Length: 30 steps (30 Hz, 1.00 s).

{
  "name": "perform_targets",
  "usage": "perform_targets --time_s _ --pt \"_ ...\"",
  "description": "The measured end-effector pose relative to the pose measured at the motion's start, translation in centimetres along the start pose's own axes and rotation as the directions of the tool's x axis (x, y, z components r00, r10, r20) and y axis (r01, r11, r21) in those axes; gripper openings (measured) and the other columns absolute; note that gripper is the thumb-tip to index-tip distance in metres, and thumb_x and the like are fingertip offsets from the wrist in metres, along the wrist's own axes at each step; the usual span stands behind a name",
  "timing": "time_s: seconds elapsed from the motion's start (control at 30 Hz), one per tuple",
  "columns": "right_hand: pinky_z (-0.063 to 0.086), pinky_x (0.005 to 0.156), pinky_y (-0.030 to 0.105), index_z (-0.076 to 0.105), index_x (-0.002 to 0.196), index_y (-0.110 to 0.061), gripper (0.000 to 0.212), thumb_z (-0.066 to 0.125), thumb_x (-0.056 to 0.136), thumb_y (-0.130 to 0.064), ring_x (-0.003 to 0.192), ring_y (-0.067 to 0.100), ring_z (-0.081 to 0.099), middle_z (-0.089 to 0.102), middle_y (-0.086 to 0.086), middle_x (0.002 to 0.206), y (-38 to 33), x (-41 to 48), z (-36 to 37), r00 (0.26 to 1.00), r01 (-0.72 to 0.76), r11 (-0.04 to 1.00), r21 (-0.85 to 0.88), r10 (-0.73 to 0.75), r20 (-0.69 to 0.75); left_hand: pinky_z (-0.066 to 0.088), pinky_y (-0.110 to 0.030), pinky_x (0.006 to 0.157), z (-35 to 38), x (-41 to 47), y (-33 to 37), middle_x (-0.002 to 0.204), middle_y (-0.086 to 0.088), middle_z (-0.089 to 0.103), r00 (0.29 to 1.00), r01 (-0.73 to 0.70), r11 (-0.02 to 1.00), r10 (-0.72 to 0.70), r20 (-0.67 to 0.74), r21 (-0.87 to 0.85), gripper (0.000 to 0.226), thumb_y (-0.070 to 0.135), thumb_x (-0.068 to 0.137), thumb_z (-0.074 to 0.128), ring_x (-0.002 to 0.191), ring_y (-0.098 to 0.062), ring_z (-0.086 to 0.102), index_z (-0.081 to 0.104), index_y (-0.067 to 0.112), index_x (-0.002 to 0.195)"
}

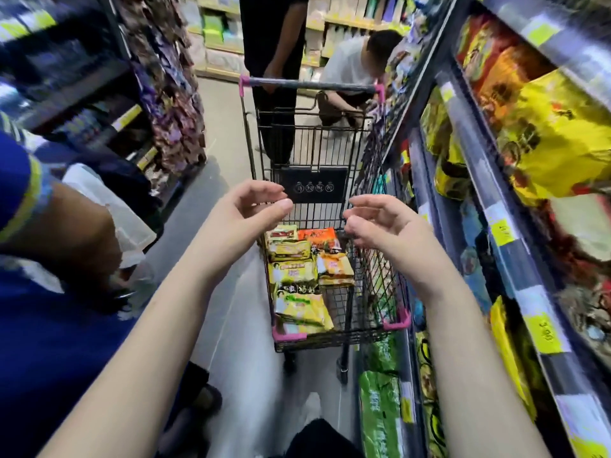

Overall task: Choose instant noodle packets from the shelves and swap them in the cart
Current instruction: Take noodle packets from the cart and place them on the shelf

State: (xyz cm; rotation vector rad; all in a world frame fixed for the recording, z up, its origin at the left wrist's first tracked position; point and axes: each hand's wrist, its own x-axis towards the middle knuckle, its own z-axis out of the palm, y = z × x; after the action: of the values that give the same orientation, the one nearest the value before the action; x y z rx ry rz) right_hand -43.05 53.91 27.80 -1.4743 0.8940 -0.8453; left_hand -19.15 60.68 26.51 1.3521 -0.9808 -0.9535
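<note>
A black wire shopping cart point(393, 322) with pink corners stands in the aisle ahead of me. Several instant noodle packets lie in it: yellow ones point(302, 312) on the left, an orange one point(334, 269) on the right and a red one point(317, 234) behind. My left hand point(251, 206) and my right hand point(380, 223) hover above the cart, palms facing each other, fingers loosely curled, holding nothing. Shelves on the right carry yellow noodle packs point(558, 140) and green packs point(380, 414).
A person in a blue shirt point(43, 325) stands close at my left, holding a clear bag. Beyond the cart handle point(310, 83) one person in black stands and another in white crouches by the shelf. Snack racks line the left side of the aisle.
</note>
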Motion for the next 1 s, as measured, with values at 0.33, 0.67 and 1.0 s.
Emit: perform_targets --time_s 0.33,0.67,1.0 --pt "0.057 0.09 0.032 0.067 0.121 -0.022 0.035 0.076 0.087 -0.02 0.108 0.02 0.071 0.075 0.004 0.118 5.5 17.2 -5.1 0.993 -0.077 0.996 0.036 0.074 0.087 0.054 -0.047 0.103 1.2 13.4 -4.4 0.114 0.003 0.075 0.993 0.097 0.994 -0.093 -0.073 0.051 0.046 0.045 0.073 0.082 0.106 -0.013 0.07 0.069 0.025 0.112" --pt "0.057 0.086 0.029 0.067 0.122 -0.02 0.041 0.078 0.082 -0.022 0.11 0.02 0.071 0.075 0.005 0.117 12.5 27.6 -8.1 0.967 -0.223 0.974 0.043 0.216 0.138 0.056 -0.043 0.1 3.0 23.8 -11.0 0.111 0.004 0.075 0.954 0.283 0.958 -0.276 -0.115 0.045 0.03 0.026 0.089 0.078 0.104 -0.009 0.071 0.067 0.021 0.116" --pt "0.057 0.086 0.026 0.068 0.118 -0.024 0.045 0.081 0.076 -0.031 0.109 0.014 0.071 0.075 -0.001 0.115 22.1 33.4 -9.3 0.926 -0.354 0.935 -0.016 0.352 0.137 0.057 -0.036 0.099 3.5 30.4 -20.7 0.116 0.002 0.071 0.87 0.485 0.865 -0.464 -0.165 0.126 0.038 0.032 0.088 0.077 0.105 -0.01 0.071 0.062 0.019 0.121"
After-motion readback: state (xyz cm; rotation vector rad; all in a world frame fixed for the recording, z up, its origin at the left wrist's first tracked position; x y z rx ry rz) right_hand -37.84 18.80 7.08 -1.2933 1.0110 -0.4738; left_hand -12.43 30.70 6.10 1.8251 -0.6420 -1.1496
